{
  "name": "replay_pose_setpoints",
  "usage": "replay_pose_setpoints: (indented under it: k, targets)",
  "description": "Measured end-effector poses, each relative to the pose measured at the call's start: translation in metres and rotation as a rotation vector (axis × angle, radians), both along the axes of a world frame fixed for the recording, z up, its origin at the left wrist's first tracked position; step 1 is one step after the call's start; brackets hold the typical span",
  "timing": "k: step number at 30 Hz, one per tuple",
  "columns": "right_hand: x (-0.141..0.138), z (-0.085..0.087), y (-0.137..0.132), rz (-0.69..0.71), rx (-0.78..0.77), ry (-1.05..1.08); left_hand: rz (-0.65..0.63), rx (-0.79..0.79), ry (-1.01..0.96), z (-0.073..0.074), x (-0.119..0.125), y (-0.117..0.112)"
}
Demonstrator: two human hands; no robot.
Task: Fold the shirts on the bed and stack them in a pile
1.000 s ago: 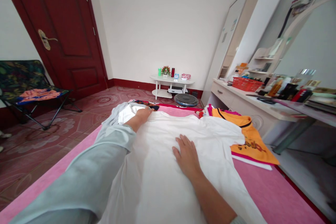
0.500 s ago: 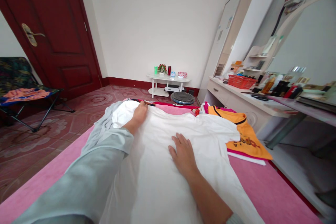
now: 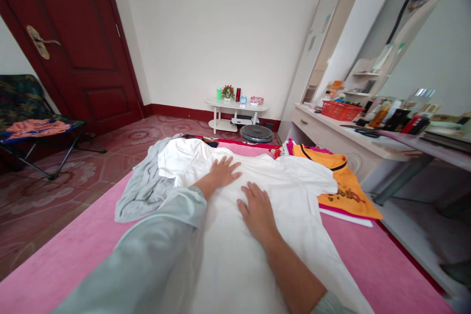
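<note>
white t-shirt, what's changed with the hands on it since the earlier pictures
The left hand left the shoulder edge of the white T-shirt, moving inward to the right, and now lies spread on its upper front. The right hand stayed spread on the front; the orange shirt stayed put.

left hand (image 3: 222, 173) flat, palm down, fingers spread toward far right; left forearm (image 3: 158, 245) sleeved. right hand (image 3: 258, 213) flat, palm down, nearer, fingers toward far left; right forearm (image 3: 294, 271) largely bare. hands apart.
</note>
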State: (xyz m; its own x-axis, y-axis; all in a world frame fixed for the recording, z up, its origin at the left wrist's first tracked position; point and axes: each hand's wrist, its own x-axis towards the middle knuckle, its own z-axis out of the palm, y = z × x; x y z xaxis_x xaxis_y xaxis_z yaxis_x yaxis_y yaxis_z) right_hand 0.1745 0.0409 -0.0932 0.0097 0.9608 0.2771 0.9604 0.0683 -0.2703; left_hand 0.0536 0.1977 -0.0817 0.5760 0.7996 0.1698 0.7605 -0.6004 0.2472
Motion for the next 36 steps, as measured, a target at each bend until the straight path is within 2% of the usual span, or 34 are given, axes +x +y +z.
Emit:
replay_pose_setpoints:
  k: [4, 7, 9, 13, 17, 19, 21, 24, 27, 32, 36]
  targets:
    - [0.003, -0.001, 0.001, 0.010, 0.001, 0.030, 0.091, -0.022, 0.026, -0.001, 0.012, -0.012]
    - [0.004, -0.001, 0.001, 0.016, 0.016, 0.045, 0.046, -0.025, 0.044, -0.002, 0.003, -0.039]
    - [0.005, -0.001, 0.001, 0.018, 0.031, 0.048, -0.027, -0.025, 0.058, -0.003, -0.015, -0.062]
    - [0.004, 0.000, -0.001, 0.018, 0.035, 0.027, -0.188, 0.028, 0.078, -0.002, -0.073, -0.114]
    - [-0.002, 0.005, -0.006, -0.036, 0.051, -0.059, -0.215, 0.089, 0.080, 0.007, -0.128, -0.168]
    - [-0.006, 0.007, -0.010, -0.076, 0.091, -0.111, -0.171, 0.118, 0.058, 0.014, -0.152, -0.190]
    - [-0.010, 0.007, -0.015, -0.076, 0.097, -0.153, -0.073, 0.137, 0.045, 0.020, -0.174, -0.209]
    - [-0.014, 0.003, -0.023, -0.034, 0.002, -0.197, 0.115, 0.146, 0.043, 0.026, -0.206, -0.229]
    - [-0.018, 0.000, -0.036, -0.017, -0.082, -0.227, 0.250, 0.102, 0.060, 0.030, -0.229, -0.245]
    - [-0.016, 0.012, -0.082, 0.131, -0.195, -0.249, 0.450, 0.001, 0.108, 0.038, -0.237, -0.265]
    - [0.016, 0.031, -0.139, 0.363, -0.297, -0.155, 0.513, -0.079, 0.175, 0.047, -0.238, -0.274]
